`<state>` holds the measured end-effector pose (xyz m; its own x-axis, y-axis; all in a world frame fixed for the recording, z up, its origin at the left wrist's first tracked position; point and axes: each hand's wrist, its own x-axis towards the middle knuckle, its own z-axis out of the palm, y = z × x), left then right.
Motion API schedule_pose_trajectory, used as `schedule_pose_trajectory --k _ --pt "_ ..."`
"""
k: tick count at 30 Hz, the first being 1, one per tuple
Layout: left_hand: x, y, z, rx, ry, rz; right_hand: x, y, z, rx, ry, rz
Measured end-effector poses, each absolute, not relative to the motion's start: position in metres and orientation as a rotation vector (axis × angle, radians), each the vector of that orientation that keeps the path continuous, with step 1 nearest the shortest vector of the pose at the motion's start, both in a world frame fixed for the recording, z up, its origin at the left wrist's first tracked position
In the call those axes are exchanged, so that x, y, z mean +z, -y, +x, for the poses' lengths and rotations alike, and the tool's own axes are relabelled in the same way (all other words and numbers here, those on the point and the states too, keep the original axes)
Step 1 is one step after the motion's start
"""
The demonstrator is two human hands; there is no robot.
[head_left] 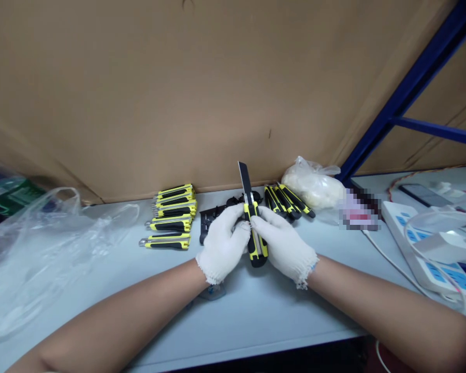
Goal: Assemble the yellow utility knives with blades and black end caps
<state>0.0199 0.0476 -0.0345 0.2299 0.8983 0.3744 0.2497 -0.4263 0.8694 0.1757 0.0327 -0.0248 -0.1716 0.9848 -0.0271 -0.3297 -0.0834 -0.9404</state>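
Note:
Both my hands wear white knit gloves and close around one yellow and black utility knife (258, 247). Its dark blade (245, 178) is extended, pointing away from me. My left hand (224, 242) grips the knife from the left side, thumb near the slider. From the right, my right hand (282, 242) holds it too, thumb on the handle's top. Just behind my hands lie small black parts (233, 202), partly covered by them. Left of these, several similar knives (174, 207) lie in a stacked row. More knives (289, 201) lie fanned to the right.
A clear plastic bag (50, 243) spreads over the table's left side. A knotted bag with pale contents (314, 184) sits at the back right. Far right are a power strip (431, 248), cables and a phone (425, 197). A cardboard wall (178, 93) stands behind the table.

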Motion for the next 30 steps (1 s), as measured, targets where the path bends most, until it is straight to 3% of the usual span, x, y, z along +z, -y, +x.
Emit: schedule_pose_trajectory --k 8,18,25,30 --pt "-0.029 -0.040 0.015 1.163 -0.980 2.111 -0.020 -0.026 0.179 1.385 1.087 -1.046" --pt "-0.032 -0.039 0.019 1.078 -0.881 2.194 -0.033 -0.043 0.179 1.759 0.661 -0.904" --pt "-0.029 -0.036 0.025 0.991 -0.776 2.279 -0.027 -0.048 0.180 1.779 0.500 -0.959" --pt "-0.026 -0.034 0.026 1.141 -0.719 2.268 -0.022 -0.045 0.182 1.808 0.517 -0.942"
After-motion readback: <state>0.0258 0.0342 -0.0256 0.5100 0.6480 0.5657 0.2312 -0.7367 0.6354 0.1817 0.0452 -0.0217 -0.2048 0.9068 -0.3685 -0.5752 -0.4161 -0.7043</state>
